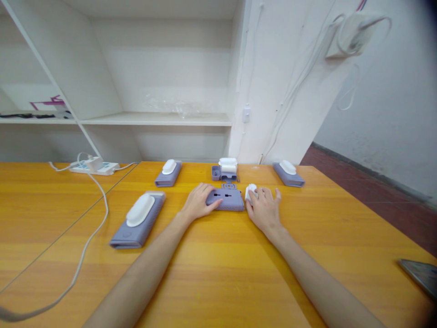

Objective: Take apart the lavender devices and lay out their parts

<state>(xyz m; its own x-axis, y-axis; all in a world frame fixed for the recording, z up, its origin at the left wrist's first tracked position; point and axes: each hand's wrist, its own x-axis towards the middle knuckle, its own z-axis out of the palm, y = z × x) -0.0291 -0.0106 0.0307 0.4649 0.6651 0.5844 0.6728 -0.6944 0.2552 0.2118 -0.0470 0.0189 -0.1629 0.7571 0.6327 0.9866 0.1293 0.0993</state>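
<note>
In the head view, my left hand [198, 201] grips the left end of a flat purple-grey case [228, 200], its thumb along the near side. Two dark keyhole-like slots show on the case's upper face. Just right of the case, my right hand [265, 208] has its thumb and fingers closed round a small white rounded piece [251, 191], partly hidden by the fingers. A small purple-grey flat part [228, 186] lies behind the case. Farther back stands a purple-grey holder [228, 175] with a white rounded block [228, 164] on it, beside a small square purple-grey cup [215, 172].
Purple-grey sleeves topped with white rounded pieces lie at near left [138, 221], back left [168, 173] and back right [288, 174]. A power strip [95, 167] trails a white cable [102, 193] over the wooden table [218, 273]. A phone-like dark slab [419, 273] sits at right.
</note>
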